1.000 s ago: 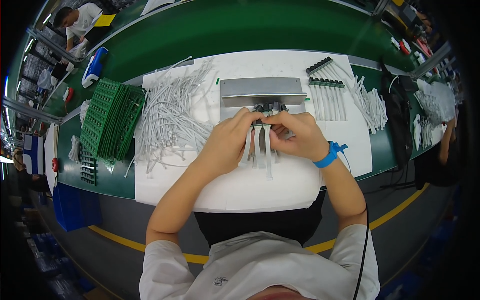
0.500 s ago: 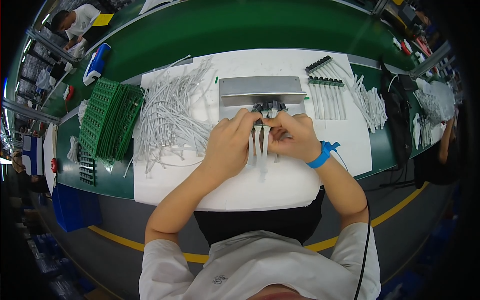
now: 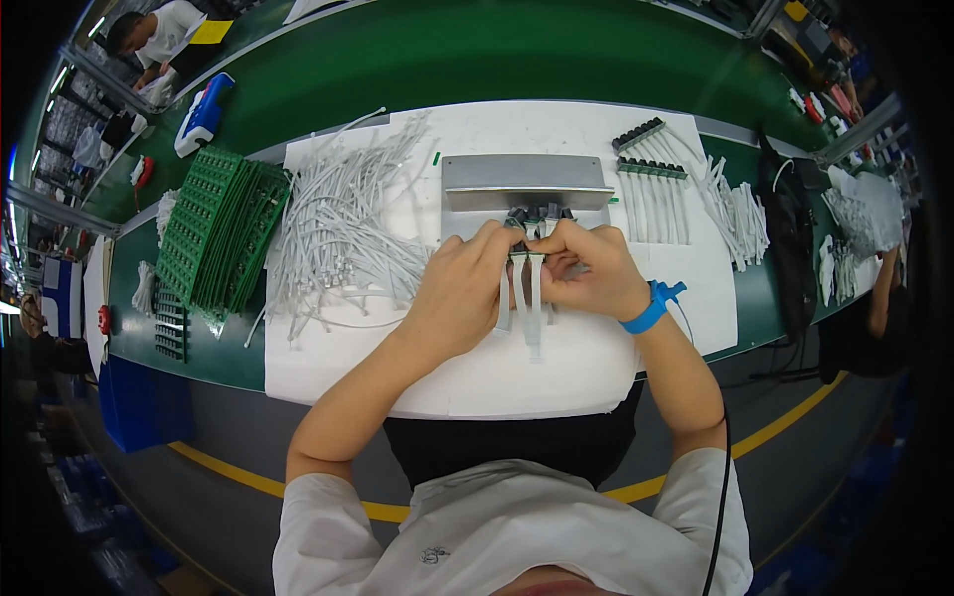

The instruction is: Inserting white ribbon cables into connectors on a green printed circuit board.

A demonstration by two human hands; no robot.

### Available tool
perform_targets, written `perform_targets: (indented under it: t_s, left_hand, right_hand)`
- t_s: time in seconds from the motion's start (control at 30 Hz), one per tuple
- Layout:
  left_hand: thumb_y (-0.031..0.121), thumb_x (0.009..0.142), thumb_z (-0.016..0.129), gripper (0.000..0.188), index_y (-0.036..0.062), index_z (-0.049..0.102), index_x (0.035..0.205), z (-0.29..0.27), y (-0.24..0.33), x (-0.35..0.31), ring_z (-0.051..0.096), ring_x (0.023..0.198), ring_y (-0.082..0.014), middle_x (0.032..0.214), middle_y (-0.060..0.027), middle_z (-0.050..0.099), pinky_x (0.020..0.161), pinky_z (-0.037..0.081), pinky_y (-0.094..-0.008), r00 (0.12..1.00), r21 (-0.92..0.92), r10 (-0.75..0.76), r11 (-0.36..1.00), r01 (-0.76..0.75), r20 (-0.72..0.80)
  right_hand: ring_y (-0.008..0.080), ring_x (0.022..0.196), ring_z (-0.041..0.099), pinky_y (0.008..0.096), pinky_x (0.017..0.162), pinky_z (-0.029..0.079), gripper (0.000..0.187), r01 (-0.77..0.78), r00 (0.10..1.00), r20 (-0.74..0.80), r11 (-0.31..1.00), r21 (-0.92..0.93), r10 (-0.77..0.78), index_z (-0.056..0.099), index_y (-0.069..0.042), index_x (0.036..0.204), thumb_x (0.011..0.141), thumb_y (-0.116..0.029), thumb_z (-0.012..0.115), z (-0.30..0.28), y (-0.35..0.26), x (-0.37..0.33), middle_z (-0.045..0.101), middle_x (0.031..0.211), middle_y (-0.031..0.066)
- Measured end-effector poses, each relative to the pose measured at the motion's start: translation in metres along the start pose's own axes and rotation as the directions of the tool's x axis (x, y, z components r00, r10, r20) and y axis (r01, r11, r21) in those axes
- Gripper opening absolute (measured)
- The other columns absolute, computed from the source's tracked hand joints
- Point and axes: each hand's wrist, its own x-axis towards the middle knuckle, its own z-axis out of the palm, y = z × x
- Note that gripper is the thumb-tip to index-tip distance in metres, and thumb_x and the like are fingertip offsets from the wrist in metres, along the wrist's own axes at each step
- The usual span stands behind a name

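In front of a grey metal fixture (image 3: 527,177), a small strip with black connectors (image 3: 542,214) sits between my two hands. White flat cables (image 3: 535,313) hang from it toward me over the paper. My left hand (image 3: 462,278) is closed, its thumb and forefinger pinching the strip's left part. My right hand (image 3: 601,268), with a blue band (image 3: 651,308) at the wrist, is closed too, fingertips pressed together at the top of a flat cable beside the connectors. The fingers partly hide the exact contact points.
Left of the white paper (image 3: 457,382) stand stacked green circuit boards (image 3: 219,233); a heap of white cables (image 3: 348,228) lies beside them. On the right are connector strips with cables (image 3: 651,174) and a cable bundle (image 3: 737,214). Another person (image 3: 164,35) works at far left.
The whole view has shifted slightly. My hands stay at the strip with small finger movements, and the hanging cables have shifted a little; fewer show spread apart.
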Motion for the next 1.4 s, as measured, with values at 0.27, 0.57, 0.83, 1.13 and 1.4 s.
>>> perform_targets:
  t_s: [0.27,0.57,0.83,1.13,1.4]
  left_hand:
    - [0.0,0.081,0.067,0.038,0.0032,0.055,0.117,0.007,0.004,0.001,0.06,0.08,-0.033,0.1,-0.012,0.059,0.069,0.039,-0.0393,0.994,0.083,-0.012,0.996,0.021,-0.105]
    - [0.0,0.083,0.065,0.045,0.002,0.051,0.125,0.005,-0.008,0.001,0.058,0.087,-0.0396,0.104,-0.0176,0.057,0.073,0.043,-0.0439,0.984,-0.008,-0.072,0.997,0.072,-0.165]
    - [-0.012,0.087,0.052,0.051,0.0026,0.048,0.136,-0.008,-0.009,0.002,0.06,0.082,-0.0302,0.114,-0.0194,0.061,0.072,0.047,-0.0332,0.968,-0.179,-0.197,0.969,0.168,-0.159]
    - [-0.013,0.09,0.053,0.051,0.0016,0.044,0.138,0.002,-0.012,0.003,0.054,0.069,-0.0141,0.113,-0.0154,0.066,0.065,0.042,-0.0258,0.939,-0.344,-0.229,0.93,0.133,-0.256]
    - [-0.008,0.093,0.059,0.031,-0.0002,0.053,0.123,0.005,-0.016,0.002,0.057,0.074,-0.0119,0.103,-0.0102,0.069,0.068,0.044,-0.025,0.947,-0.375,-0.235,0.916,0.141,-0.218]
  right_hand:
    - [0.0107,0.055,0.068,0.0219,0.055,0.054,0.02,0.012,0.998,-0.063,0.998,-0.066,-0.016,0.06,-0.002,0.088,0.077,0.0,0.076,0.008,0.003,-0.001,0.064,0.061,0.0048]
    - [0.0123,0.052,0.065,0.0225,0.053,0.053,0.019,0.105,0.992,-0.046,0.982,-0.155,-0.114,0.07,-0.002,0.093,0.075,0.004,0.076,0.01,-0.008,0.005,0.066,0.063,0.0027]
    - [0.0108,0.065,0.06,0.0238,0.056,0.044,0.018,-0.103,0.988,-0.138,0.962,-0.252,0.07,0.074,-0.002,0.104,0.087,0.002,0.07,-0.048,-0.002,0.014,0.068,0.081,0.0069]
    - [0.0195,0.061,0.06,0.0268,0.054,0.046,0.014,-0.053,0.998,-0.002,0.93,-0.364,0.056,0.072,-0.003,0.099,0.086,0.001,0.07,-0.049,0.01,0.008,0.069,0.086,0.0084]
    - [0.0175,0.057,0.064,0.0286,0.052,0.049,0.018,-0.039,0.997,-0.082,0.882,-0.469,0.001,0.071,-0.006,0.104,0.085,-0.006,0.073,-0.039,-0.001,0.011,0.068,0.082,0.0044]
